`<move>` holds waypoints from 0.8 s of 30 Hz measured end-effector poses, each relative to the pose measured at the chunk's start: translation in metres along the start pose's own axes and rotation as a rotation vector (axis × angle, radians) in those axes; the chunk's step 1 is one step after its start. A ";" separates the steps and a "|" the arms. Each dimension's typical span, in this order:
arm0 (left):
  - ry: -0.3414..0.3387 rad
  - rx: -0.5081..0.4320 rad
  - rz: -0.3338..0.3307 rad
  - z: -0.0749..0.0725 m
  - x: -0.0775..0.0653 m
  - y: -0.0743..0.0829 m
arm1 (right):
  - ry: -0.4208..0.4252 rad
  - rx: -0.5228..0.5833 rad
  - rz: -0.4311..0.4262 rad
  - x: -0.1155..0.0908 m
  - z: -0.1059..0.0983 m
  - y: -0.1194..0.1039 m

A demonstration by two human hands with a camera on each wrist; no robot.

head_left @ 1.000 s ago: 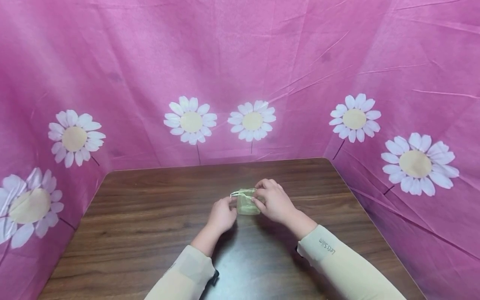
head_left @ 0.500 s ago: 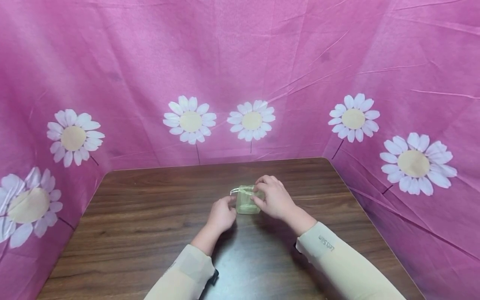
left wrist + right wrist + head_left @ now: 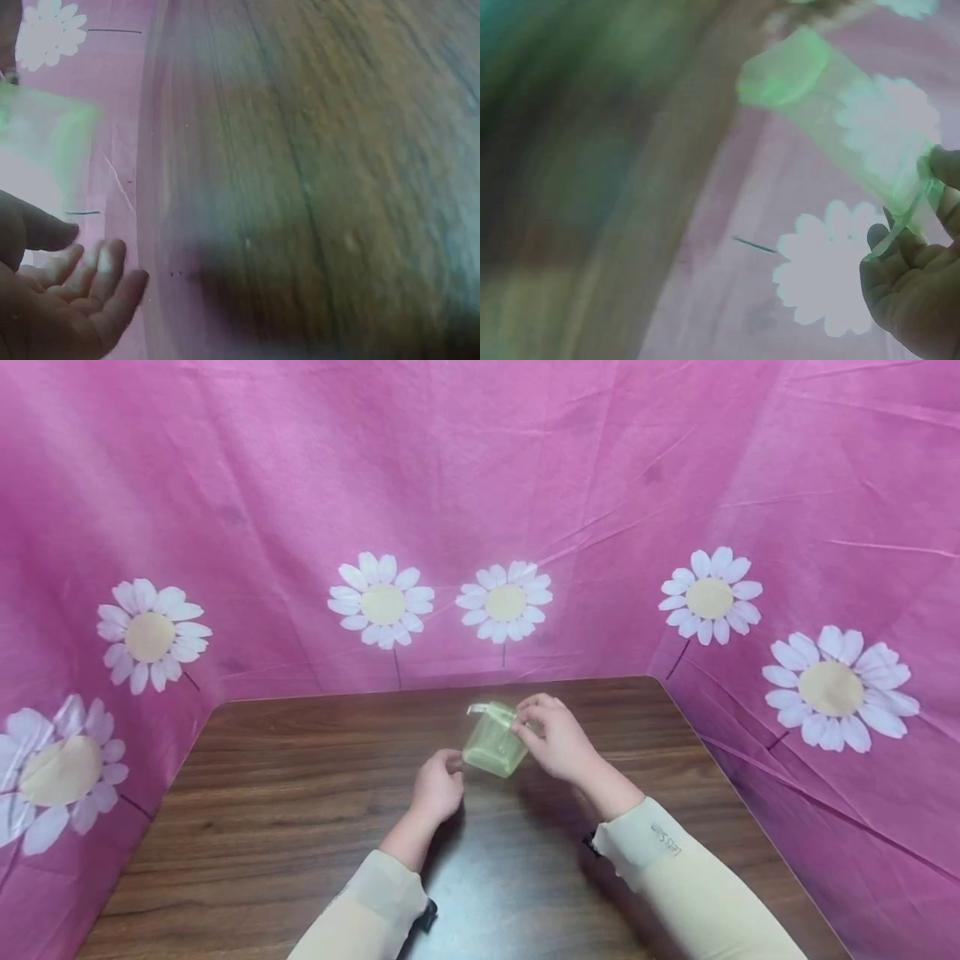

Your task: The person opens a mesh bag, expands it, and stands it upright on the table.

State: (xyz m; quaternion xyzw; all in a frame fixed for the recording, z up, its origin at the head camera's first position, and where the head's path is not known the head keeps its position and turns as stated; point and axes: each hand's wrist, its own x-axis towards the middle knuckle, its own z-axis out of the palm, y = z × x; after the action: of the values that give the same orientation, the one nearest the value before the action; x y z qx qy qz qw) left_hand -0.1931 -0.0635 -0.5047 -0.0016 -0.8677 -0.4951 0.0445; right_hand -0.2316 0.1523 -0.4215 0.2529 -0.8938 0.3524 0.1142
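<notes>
A pale green see-through drawstring pouch (image 3: 492,745) hangs tilted above the table, its right upper side pinched between the thumb and fingers of my right hand (image 3: 558,743). A whitish string loop (image 3: 477,709) sticks out at its upper left. In the right wrist view the pouch (image 3: 787,79) stretches out from my right hand (image 3: 922,285), its cord lying across the fingers. My left hand (image 3: 437,787) is beside the pouch's lower left corner. The left wrist view shows that hand (image 3: 67,300) with loosely bent fingers and nothing between them.
The brown wood-grain table (image 3: 285,827) has its far edge just beyond the hands. A pink cloth (image 3: 450,460) printed with large white daisies hangs behind it and along both sides.
My right hand has lifted the pouch up and away, and the pouch now tilts. My left hand has come away from its lower left corner and drawn back slightly left.
</notes>
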 end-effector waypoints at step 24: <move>-0.142 -0.657 -0.092 0.011 -0.001 0.015 | 0.135 0.354 0.064 0.003 -0.017 -0.022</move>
State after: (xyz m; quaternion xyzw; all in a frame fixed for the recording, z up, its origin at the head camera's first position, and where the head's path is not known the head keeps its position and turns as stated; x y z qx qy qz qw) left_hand -0.1920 -0.0463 -0.4973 -0.0109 -0.6617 -0.7486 -0.0413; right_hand -0.2220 0.1492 -0.3949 0.2164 -0.8156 0.5237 0.1167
